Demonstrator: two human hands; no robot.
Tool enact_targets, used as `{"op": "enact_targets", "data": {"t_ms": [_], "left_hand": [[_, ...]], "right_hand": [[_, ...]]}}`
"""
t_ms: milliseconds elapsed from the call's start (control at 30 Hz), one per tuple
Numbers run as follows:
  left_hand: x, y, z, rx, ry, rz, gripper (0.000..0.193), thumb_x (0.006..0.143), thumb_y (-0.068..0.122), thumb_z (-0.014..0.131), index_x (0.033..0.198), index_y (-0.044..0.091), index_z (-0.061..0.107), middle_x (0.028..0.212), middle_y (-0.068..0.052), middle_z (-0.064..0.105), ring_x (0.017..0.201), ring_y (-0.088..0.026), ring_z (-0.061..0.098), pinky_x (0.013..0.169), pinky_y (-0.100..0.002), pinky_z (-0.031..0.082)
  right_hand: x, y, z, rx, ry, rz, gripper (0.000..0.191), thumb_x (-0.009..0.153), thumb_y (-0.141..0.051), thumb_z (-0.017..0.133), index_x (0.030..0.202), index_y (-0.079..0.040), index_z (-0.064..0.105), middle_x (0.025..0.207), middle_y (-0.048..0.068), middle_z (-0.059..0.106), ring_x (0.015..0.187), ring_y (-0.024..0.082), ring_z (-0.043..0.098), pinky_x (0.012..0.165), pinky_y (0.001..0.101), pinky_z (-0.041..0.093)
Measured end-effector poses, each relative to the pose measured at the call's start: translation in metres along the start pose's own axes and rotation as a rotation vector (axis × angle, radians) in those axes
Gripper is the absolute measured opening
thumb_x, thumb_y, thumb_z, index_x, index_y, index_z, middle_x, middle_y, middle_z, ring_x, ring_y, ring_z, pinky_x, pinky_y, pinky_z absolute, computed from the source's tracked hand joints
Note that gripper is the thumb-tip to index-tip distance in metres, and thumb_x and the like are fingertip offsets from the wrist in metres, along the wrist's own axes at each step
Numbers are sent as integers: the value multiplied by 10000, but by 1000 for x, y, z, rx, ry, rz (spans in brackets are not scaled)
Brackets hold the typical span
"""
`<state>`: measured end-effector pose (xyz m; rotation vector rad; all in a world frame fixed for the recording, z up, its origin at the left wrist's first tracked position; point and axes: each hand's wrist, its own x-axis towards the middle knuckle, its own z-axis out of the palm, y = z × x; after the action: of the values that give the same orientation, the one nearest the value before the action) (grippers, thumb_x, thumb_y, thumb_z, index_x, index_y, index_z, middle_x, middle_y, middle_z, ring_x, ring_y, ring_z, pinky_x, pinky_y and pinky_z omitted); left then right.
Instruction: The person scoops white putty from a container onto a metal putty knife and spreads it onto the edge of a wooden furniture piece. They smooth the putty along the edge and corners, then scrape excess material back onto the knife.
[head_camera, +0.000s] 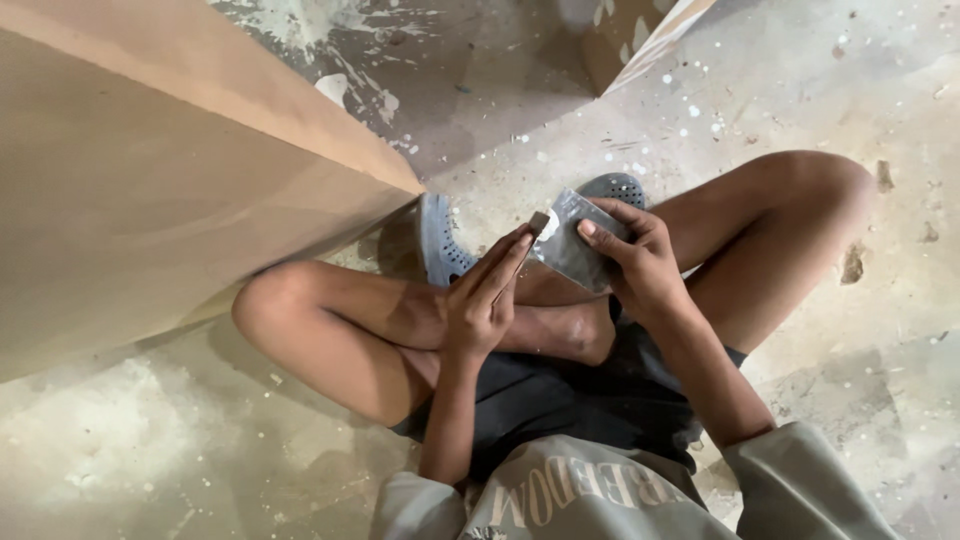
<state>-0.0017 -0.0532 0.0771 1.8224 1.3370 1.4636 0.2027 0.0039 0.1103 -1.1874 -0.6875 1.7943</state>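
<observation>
I sit cross-legged on the floor. My right hand (640, 262) grips a dark grey sheet of sandpaper (570, 245), fingers wrapped over its right edge. My left hand (485, 300) has its fingers stretched out flat, and its fingertips pinch the sheet's upper left corner near a small brown bit (539, 222). Both hands hover above my crossed shins, just in front of the corner of a large brown board (160, 190).
The big brown board fills the left side, its corner ending near my grey perforated sandals (440, 240). A second board edge (640, 40) leans at the top. The concrete floor (800, 90) is spattered with white paint.
</observation>
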Motion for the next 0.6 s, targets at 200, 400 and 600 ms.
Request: {"op": "enact_targets", "data": {"t_ms": [200,400,600], "left_hand": [[0,-8,-5,88,-61,-59,361,1041,-8,586,1390,69,637,1334,-108,708,1206,-260,722,996,-342,625],[-30,-12,22,-547,170,-573,372,1047,28,688,1413,-32,652,1100,-85,740,887,-125,644,771,-253,539],[-41,-11,43,-870,293,-704,405,986,25,700,1374,-65,620,1113,-54,725,943,-105,658,822,-250,555]], "right_hand": [[-4,5,-19,-347,59,-337,253,1007,-3,701,1249,65,673,1102,115,702,991,160,663,881,282,561],[-8,33,-33,-369,-164,-803,246,1028,94,614,1256,18,664,1352,132,690,1329,286,668,1192,429,558],[-12,37,-23,-887,-209,-888,394,936,88,649,1314,-23,665,1402,171,645,1384,374,591,1183,468,480]]}}
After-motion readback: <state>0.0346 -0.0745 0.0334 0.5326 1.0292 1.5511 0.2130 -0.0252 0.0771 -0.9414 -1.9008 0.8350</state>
